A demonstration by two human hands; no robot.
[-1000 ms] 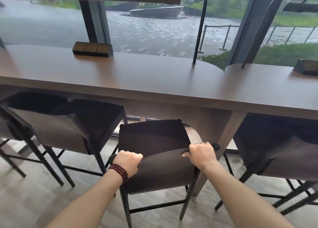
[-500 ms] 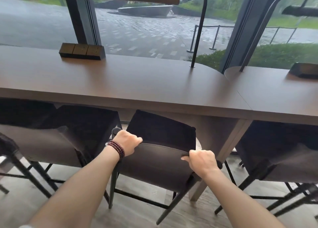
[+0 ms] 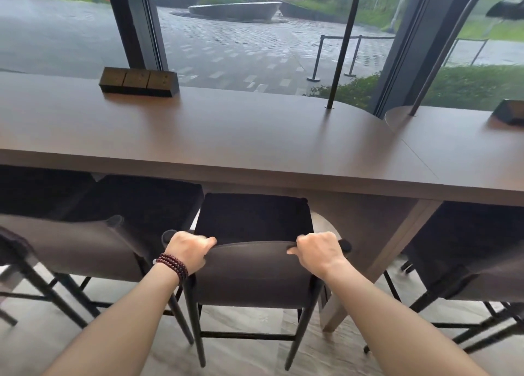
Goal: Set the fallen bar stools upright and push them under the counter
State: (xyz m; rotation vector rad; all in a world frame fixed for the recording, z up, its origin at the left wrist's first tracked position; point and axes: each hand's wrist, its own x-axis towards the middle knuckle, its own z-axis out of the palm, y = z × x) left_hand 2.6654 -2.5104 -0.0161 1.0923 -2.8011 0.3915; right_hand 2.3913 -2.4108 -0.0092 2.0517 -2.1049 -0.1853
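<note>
A dark bar stool (image 3: 252, 273) with a low curved backrest and black legs stands upright in front of me, its seat partly under the brown counter (image 3: 226, 137). My left hand (image 3: 188, 249), with a bead bracelet on the wrist, grips the left end of the backrest's top edge. My right hand (image 3: 316, 251) grips the right end of the same edge. The front part of the seat is hidden by the counter's edge.
Another stool (image 3: 93, 242) stands close on the left and a third stool (image 3: 470, 256) on the right, both partly under the counter. A slanted counter leg (image 3: 377, 259) rises just right of my stool. A wooden block (image 3: 139, 82) and a black post (image 3: 340, 49) are on the counter.
The stool has straightened from a skewed angle to square with the counter and slid further under it. Both hands kept their grip on the backrest.
</note>
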